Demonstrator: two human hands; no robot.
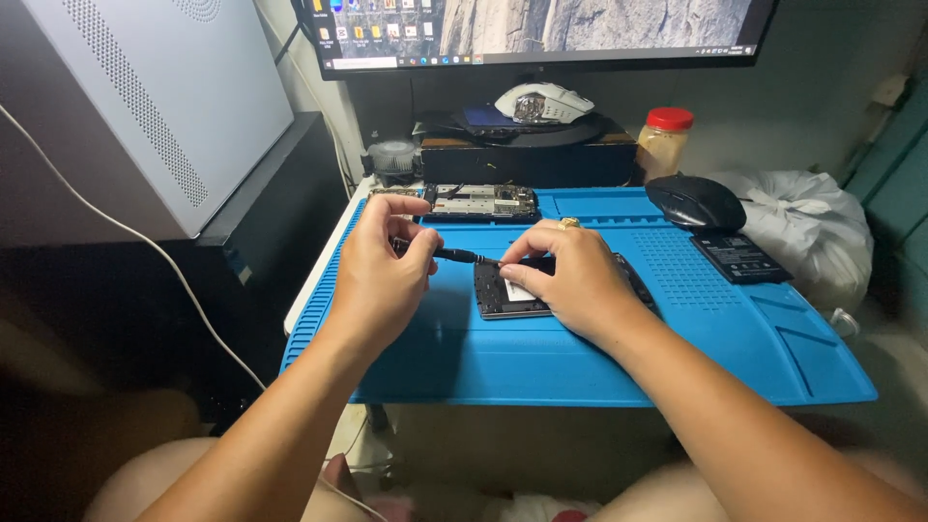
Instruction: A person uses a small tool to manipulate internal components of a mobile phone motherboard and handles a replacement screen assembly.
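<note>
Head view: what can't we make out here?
- Phone: right half hidden under the right hand.
- Tool: handle buried in the left hand; tip too small to tell its type.
- Monitor: cut off by the top edge.
- Circuit board: parts too small to identify.
- Mat: near edge partly behind both forearms.

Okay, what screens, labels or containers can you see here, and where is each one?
Monitor: top centre, wide, black frame, rocky wallpaper with icons.
Jar: right of the black stand, clear, red lid, tan contents.
Flat battery: right on the blue mat, black, white print.
</note>
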